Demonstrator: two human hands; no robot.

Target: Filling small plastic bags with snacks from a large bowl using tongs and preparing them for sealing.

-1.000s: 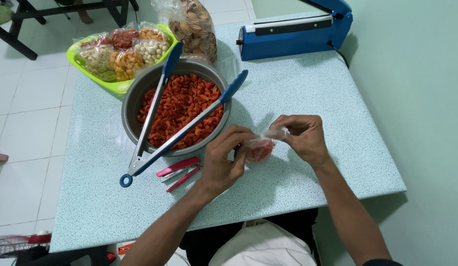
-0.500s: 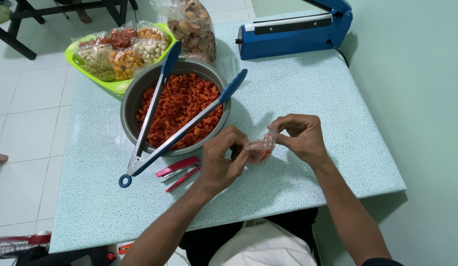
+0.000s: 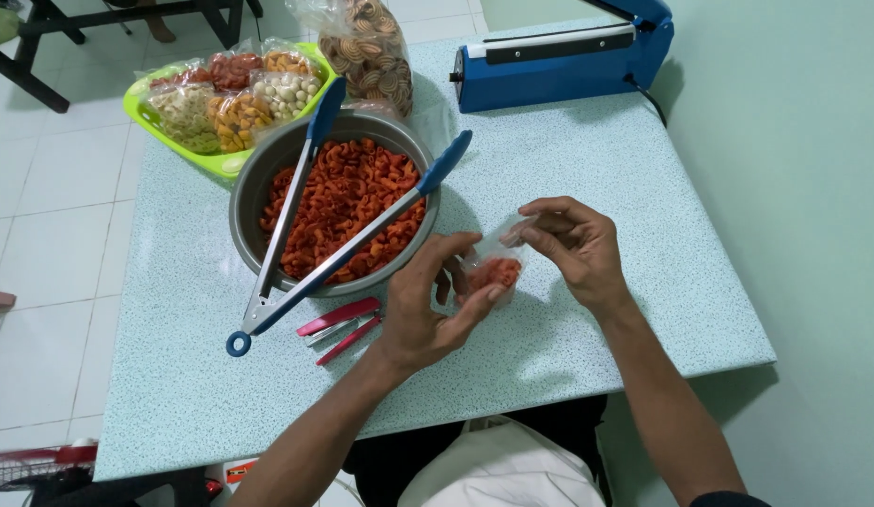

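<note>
Here, each is noted as seen:
Left hand (image 3: 427, 314): cupped under a small clear bag of orange-red snacks (image 3: 494, 272).
Right hand (image 3: 573, 246): the bag's open top is pinched.
Bag: held above the speckled desk (image 3: 587, 160), beside the snack-filled metal bowl (image 3: 258, 192).

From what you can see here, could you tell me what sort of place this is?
Probably a small home snack-packing spot. A blue heat sealer stands on the speckled table, a green tray holds filled packets, and both hands hold a small clear bag beside a bowl of orange snacks.
</note>
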